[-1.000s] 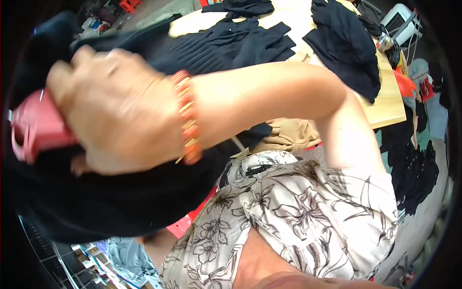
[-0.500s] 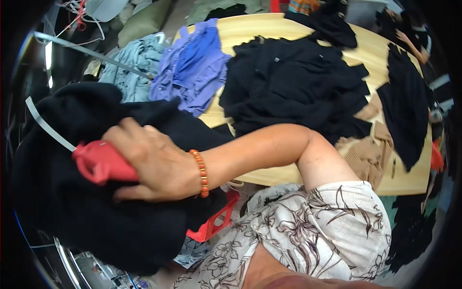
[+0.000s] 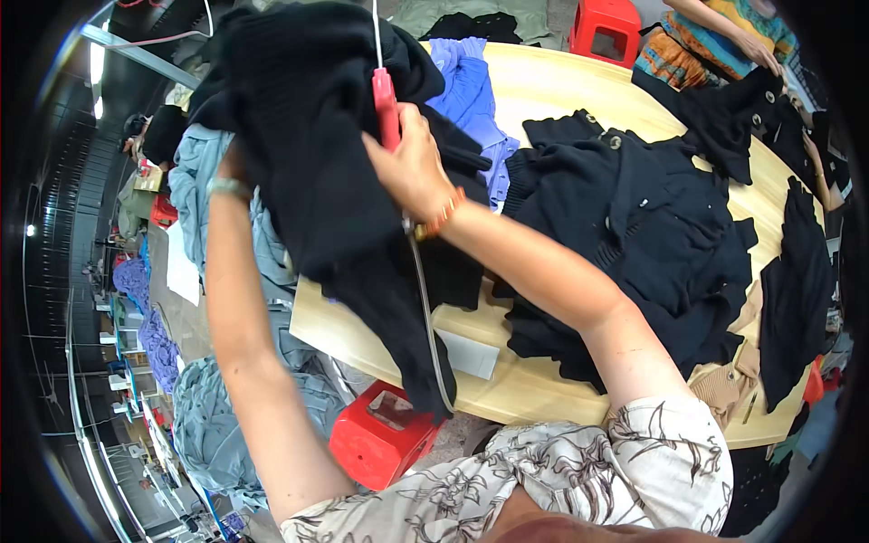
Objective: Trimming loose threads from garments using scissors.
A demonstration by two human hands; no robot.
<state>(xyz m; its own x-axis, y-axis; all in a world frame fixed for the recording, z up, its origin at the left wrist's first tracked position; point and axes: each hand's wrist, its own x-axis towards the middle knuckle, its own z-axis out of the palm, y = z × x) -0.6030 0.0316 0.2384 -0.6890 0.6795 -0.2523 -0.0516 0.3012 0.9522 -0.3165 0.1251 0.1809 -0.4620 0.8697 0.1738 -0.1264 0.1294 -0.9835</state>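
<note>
Black garment [image 3: 303, 172] looks unfinished. Right hand [image 3: 416, 170] grips a red tool [image 3: 385, 101]; left hand [image 3: 233, 166] unclear. More black clothes [image 3: 665, 213] lie on the worktop [image 3: 543, 80].

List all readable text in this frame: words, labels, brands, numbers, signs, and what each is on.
None can be read.
Red handle in the right hand: no legible marking.
White slip on the table: no legible print.
Black garment lying there: any marking too small to read.
</note>
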